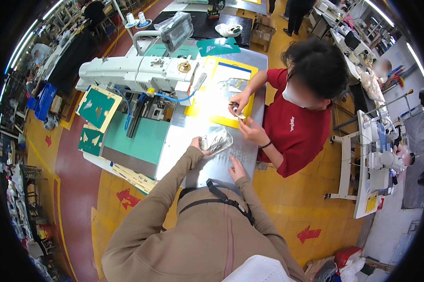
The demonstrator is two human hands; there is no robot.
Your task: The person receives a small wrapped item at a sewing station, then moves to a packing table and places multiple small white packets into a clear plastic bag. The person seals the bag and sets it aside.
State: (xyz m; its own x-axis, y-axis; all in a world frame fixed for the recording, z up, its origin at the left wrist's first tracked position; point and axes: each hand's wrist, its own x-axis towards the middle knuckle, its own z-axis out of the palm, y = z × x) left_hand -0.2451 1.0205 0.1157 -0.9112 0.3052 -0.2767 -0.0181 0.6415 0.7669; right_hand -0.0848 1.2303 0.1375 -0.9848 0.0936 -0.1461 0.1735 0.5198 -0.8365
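At the metal table's near part, my left hand (200,144) is closed on the left side of a clear plastic container (225,146). Whitish and grey flat pieces (214,140) lie inside it. My right hand (238,170) rests by the bare metal tabletop (193,164), fingers stretched out and apart, holding nothing. Across the corner to the right, a co-worker in a red shirt holds a small light piece (240,116) in both hands, with a dark small tool (234,108) in one of them. Beneath those hands lies a yellow-framed template (255,94) with a pale middle.
A large white sewing machine (127,73) stands to the left, with a screen (176,30) wrapped in plastic above it. Green template boards (95,110) hang at its left side. A white shoe (229,30) sits on the black table behind. The co-worker (301,117) occupies the right side.
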